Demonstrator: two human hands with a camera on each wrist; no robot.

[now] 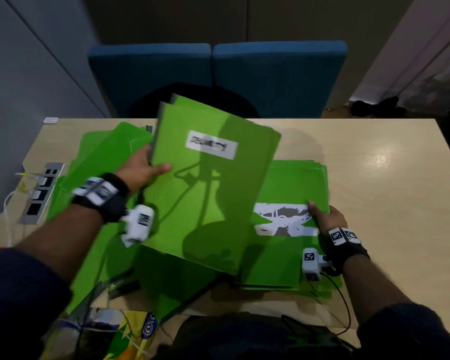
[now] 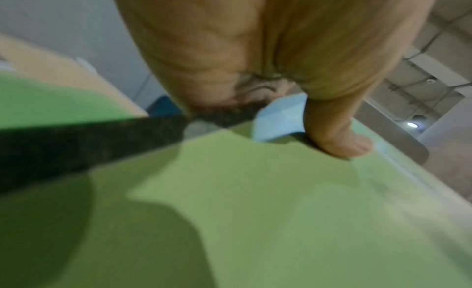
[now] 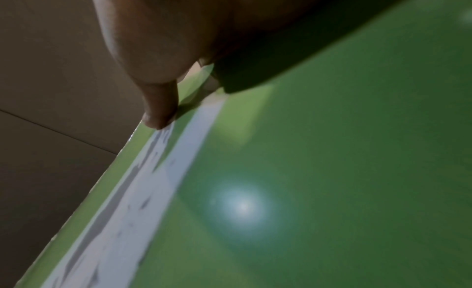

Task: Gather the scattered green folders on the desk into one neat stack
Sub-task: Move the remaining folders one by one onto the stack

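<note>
My left hand (image 1: 146, 170) grips a green folder (image 1: 208, 193) with a white label, lifted and tilted over the middle of the desk (image 1: 374, 165). The left wrist view shows my thumb (image 2: 339, 139) pressed on this folder (image 2: 255, 211), with the other fingers beneath it. At the right lies a stack of green folders (image 1: 291, 188), the top one bearing a torn white label. My right hand (image 1: 326, 219) holds the stack's right edge; its thumb (image 3: 158, 110) lies on the top folder (image 3: 332, 171), and the fingers are hidden. More green folders (image 1: 109, 152) lie scattered at the left.
A power socket panel (image 1: 40, 193) with a white cable sits in the desk's left edge. Two blue chairs (image 1: 218, 76) stand behind the desk. A colourful printed sheet (image 1: 130, 333) lies at the near left. A small white object (image 1: 50, 120) marks the far left corner.
</note>
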